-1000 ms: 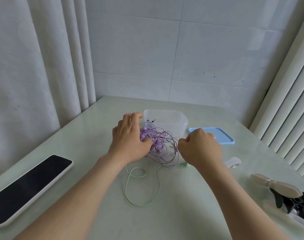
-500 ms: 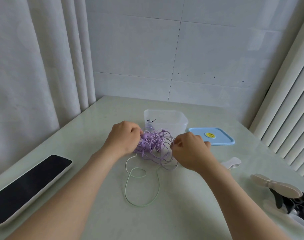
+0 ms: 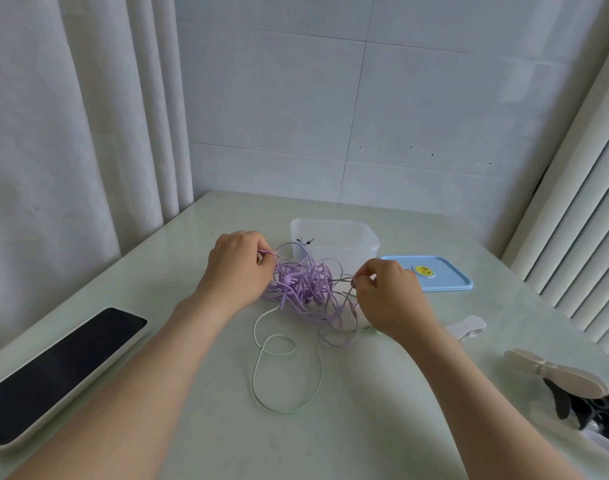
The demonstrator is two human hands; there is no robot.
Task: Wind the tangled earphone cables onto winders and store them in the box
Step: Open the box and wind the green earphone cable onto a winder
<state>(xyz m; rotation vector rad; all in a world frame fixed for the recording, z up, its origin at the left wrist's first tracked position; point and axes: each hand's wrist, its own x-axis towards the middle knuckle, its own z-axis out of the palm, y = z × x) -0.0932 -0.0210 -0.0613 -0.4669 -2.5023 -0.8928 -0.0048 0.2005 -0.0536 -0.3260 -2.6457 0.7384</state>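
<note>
A tangle of purple earphone cable (image 3: pixel 305 289) lies on the pale green table (image 3: pixel 199 427) in front of a clear plastic box (image 3: pixel 334 239). My left hand (image 3: pixel 237 265) pinches a purple strand at the tangle's left side. My right hand (image 3: pixel 386 296) pinches a strand at its right side, so the tangle is stretched between them. A pale green cable (image 3: pixel 285 372) loops on the table below the tangle. The box's blue lid (image 3: pixel 431 278) lies flat to the right. A white winder (image 3: pixel 467 326) lies just right of my right wrist.
A tablet with a dark screen (image 3: pixel 57 372) lies near the left front edge. A beige winder (image 3: pixel 556 372) and black objects (image 3: pixel 587 407) lie at the right edge. Curtains hang on the left, and a tiled wall stands behind the table.
Both hands moved apart with strands pinched, and the purple tangle spread wider between them. One second ago the left hand lay over the tangle and the right hand was a closed fist beside it.
</note>
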